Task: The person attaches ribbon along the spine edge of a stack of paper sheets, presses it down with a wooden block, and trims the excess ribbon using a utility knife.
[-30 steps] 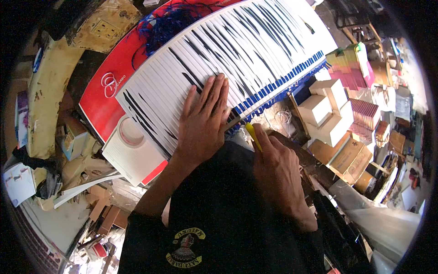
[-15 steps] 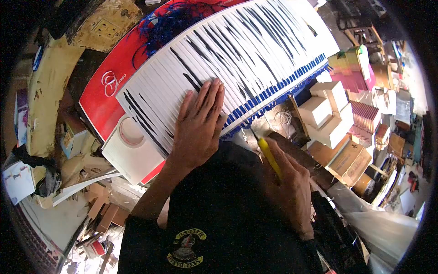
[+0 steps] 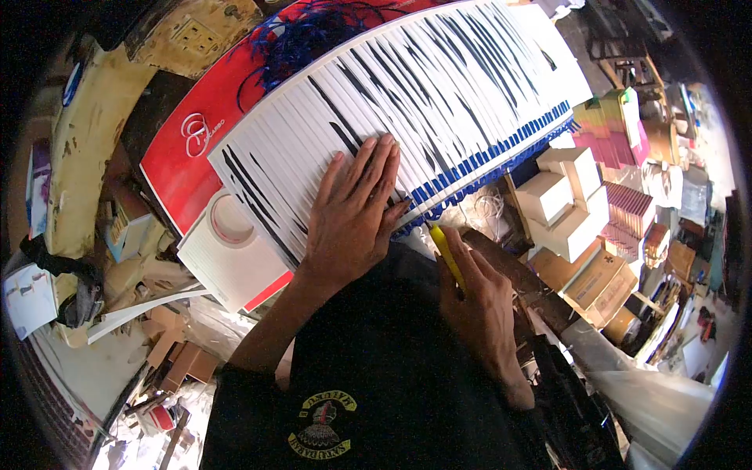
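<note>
A long row of white strips with dark gaps (image 3: 290,149) lies across the work surface. Blue material (image 3: 501,153) runs along its near edge. My left hand (image 3: 352,207) rests flat on the strips, fingers stretched out and lying near one another. In my right hand (image 3: 482,301) is a yellow cutter (image 3: 447,254), its tip close to the blue edge, just right of my left thumb. Whether the tip touches the material cannot be made out.
Beneath the strips is a red board (image 3: 184,176). A tape roll (image 3: 233,222) sits on a white sheet at the left. Tangled blue strands (image 3: 301,47) lie behind. White boxes (image 3: 568,204) and a cardboard box (image 3: 599,286) stand at the right.
The cutter in my right hand first drew back from the edge toward the lower right, then came back up to it. My left hand slid slightly left, then right again with the view's shift.
</note>
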{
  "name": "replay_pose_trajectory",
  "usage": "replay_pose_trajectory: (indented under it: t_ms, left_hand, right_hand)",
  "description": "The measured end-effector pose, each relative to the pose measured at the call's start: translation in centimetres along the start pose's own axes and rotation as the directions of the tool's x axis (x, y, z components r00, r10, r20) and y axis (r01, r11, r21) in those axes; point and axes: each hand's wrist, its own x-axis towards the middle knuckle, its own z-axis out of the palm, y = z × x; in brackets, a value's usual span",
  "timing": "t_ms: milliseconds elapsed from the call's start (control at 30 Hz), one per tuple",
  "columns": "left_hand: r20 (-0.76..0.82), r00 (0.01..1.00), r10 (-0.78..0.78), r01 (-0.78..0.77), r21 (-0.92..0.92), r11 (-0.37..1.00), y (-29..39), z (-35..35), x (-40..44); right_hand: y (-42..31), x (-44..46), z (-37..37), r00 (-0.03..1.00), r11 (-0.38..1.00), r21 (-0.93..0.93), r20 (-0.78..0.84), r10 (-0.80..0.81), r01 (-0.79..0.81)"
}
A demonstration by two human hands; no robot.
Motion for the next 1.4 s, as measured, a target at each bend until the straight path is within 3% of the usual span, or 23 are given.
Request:
replay_pose_trajectory:
  t_ms: [433, 500, 600, 733, 833, 900, 1033, 1100, 1233, 1333, 1400]
  left_hand:
    - [0.001, 1.000, 0.002, -0.002, 0.024, 1.000, 0.2, 0.1, -0.2]
    - [0.007, 1.000, 0.004, -0.004, 0.029, 1.000, 0.2, 0.3, -0.1]
    - [0.008, 1.000, -0.003, 0.003, 0.029, 1.000, 0.0, 0.3, 0.0]
    - [-0.001, 1.000, -0.012, 0.012, 0.006, 1.000, 0.2, 0.1, -0.3]
    - [0.014, 1.000, -0.015, 0.014, 0.034, 0.999, 0.2, 0.2, -0.2]
    - [0.023, 1.000, -0.004, 0.003, 0.038, 0.999, 0.2, 0.1, -0.2]
    - [0.049, 0.999, 0.013, -0.013, -0.008, 1.000, -0.1, -0.4, -0.4]
    - [0.057, 0.998, 0.029, -0.029, 0.009, 1.000, -0.2, -0.5, -0.5]
    - [0.060, 0.997, 0.051, -0.053, 0.032, 0.998, -0.4, -0.5, -0.4]
    - [0.046, 0.998, 0.050, -0.052, 0.035, 0.998, -0.4, -0.4, -0.5]
    - [0.044, 0.998, 0.046, -0.048, 0.027, 0.999, -0.3, -0.5, -0.4]
  right_hand:
    - [-1.3, 1.1, -1.6, 0.996, 0.999, -0.028, 0.076, 0.041, -0.039]
    - [-2.1, 1.5, -2.1, 0.978, 0.990, -0.109, 0.181, 0.105, -0.086]
    - [-1.3, 0.3, -1.8, 0.995, 0.993, -0.121, 0.102, 0.017, -0.005]
    - [-1.7, 0.7, -1.2, 0.996, 0.991, -0.132, 0.084, 0.028, -0.017]
    - [-2.3, 1.8, -1.3, 0.987, 0.984, -0.159, 0.119, 0.104, -0.084]
    - [-2.9, 1.2, -2.9, 0.925, 0.946, -0.254, 0.268, 0.270, -0.202]
    - [-2.5, -1.9, -3.9, 0.976, 0.984, -0.110, 0.152, 0.158, -0.142]
    - [-2.7, -1.3, -2.8, 0.998, 0.997, 0.040, 0.003, 0.068, -0.068]
    - [-1.1, -0.2, -0.8, 1.000, 0.998, 0.054, -0.002, 0.009, -0.009]
    - [-1.0, 0.0, -0.4, 0.994, 0.998, 0.004, 0.089, 0.056, -0.057]
    - [-0.7, 0.0, 0.0, 1.000, 1.000, 0.018, 0.017, -0.001, 0.000]
